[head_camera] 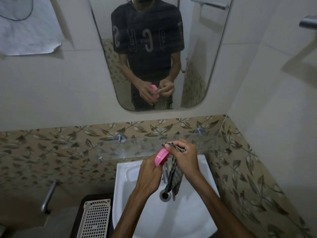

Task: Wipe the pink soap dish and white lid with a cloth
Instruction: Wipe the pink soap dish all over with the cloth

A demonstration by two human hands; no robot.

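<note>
A person stands at a white sink point(197, 220) in a tiled bathroom, seen from above, both bare arms reaching forward over the basin.

The left hand point(149, 176) grips a pink soap dish point(161, 158), fingers curled around its lower edge. The dish is held on its side, tilted up, above the back of the sink and just in front of a glass shelf point(120, 150) fixed to the wall.

The right hand point(185, 157) is closed around a dark checked cloth point(175, 177). Its fingers pinch a bunched part of the cloth against the top rim of the dish, so cloth and dish touch there. The rest of the cloth hangs loose below the hand, its end dangling near the drain point(165, 194). A metal tap point(165, 172) shows partly between the hands, behind the cloth.

The white lid cannot be made out.

Above the shelf, a mirror point(197, 74) with rounded corners reflects the person's dark printed T-shirt and both hands with the pink dish. A band of brown leaf-patterned tiles point(51, 146) runs along the wall behind the sink and down the right side.

Left of the sink, a cream perforated plastic basket point(96, 219) rests on a dark surface. Further left, a metal pipe point(48, 196) comes out of the wall. A sheet of white paper point(25, 28) is stuck to the wall at upper left. A metal rail point(308, 23) juts in at the upper right edge.
</note>
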